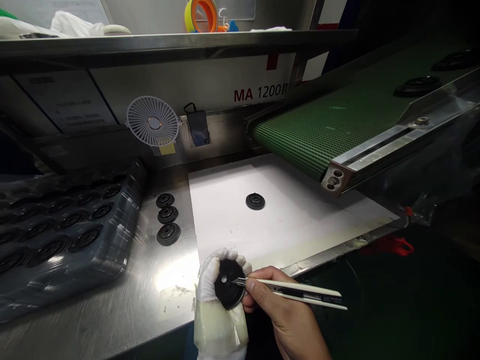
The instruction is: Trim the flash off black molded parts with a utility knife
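Note:
My left hand (208, 284), in a white glove with yellowish tape round the wrist, grips a round black plastic part (229, 295) with a small hole near its middle. My bare right hand (275, 305) is closed on a utility knife (300, 292) with a white-edged black handle. The knife's blade tip rests at or just over the face of the part; contact is hard to make out. Beyond the hands, a ridged black disc (255, 201) lies on a white sheet (300, 220). Three similar discs (168, 233) form a column on the metal table left of the sheet.
A clear plastic tray (120, 240) with several black discs stands at the left. A green conveyor belt (307, 130) carrying black parts (418, 86) overhangs the sheet at the right. Behind are a small fan (153, 121) and a metal shelf (168, 46) holding tape rolls (201, 16).

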Demonstrator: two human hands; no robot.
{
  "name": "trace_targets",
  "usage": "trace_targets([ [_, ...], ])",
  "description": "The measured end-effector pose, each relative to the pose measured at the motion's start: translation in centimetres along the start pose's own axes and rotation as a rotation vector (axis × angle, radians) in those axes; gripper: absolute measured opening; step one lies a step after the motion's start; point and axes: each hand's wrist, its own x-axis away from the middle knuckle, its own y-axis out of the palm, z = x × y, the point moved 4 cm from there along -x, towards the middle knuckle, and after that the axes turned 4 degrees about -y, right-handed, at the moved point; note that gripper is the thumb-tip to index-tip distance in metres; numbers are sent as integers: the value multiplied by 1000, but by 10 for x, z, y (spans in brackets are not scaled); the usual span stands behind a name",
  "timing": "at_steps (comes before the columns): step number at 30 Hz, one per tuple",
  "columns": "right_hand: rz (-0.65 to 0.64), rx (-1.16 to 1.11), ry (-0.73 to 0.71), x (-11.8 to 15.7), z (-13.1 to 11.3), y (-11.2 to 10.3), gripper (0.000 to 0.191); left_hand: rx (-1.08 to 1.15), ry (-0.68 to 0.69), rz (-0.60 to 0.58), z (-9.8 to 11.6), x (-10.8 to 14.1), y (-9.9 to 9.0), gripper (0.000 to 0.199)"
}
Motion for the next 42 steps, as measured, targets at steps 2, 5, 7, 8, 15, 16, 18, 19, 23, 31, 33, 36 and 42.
trace_targets([
  [2, -2, -27, 1, 0, 1, 0, 29, 21, -11, 24, 0, -2, -1, 12],
  [5, -9, -74, -1, 0, 0, -2, 28, 34, -28, 14, 1, -5, -2, 17],
  [7, -18, -128, -1, -2, -3, -5, 26, -3, -78, -58, 1, -7, -1, 26],
  [8, -27, -162, 4, -3, -5, -6, 25, -42, -109, -92, 1, -7, -1, 32],
  [15, -119, -383, 55, -8, -22, -14, 13, -636, -39, -323, 5, -5, -13, 32],
  [16, -131, -384, 57, -7, -24, -14, 13, -688, -15, -339, 6, -7, -17, 28],
  [18, -131, -335, 44, -5, -26, -15, 15, -756, 32, -322, 10, -14, -26, 24],
  [19, -115, -301, 30, -4, -27, -16, 16, -780, 58, -299, 12, -18, -30, 24],
  [23, -9, -217, 7, 0, -26, -17, 22, -793, 118, -242, 15, -24, -36, 27],
  [31, -20, -132, -63, 7, -25, -9, 25, -654, 95, -280, 8, -14, -25, 18],
  [33, -28, -132, -69, 8, -25, -9, 25, -629, 77, -286, 6, -14, -26, 17],
  [36, -30, -142, -59, 7, -24, -9, 24, -605, 72, -294, 5, -15, -27, 18],
  [42, -38, -142, -56, 8, -23, -10, 24, -553, 21, -335, 4, -7, -19, 17],
])
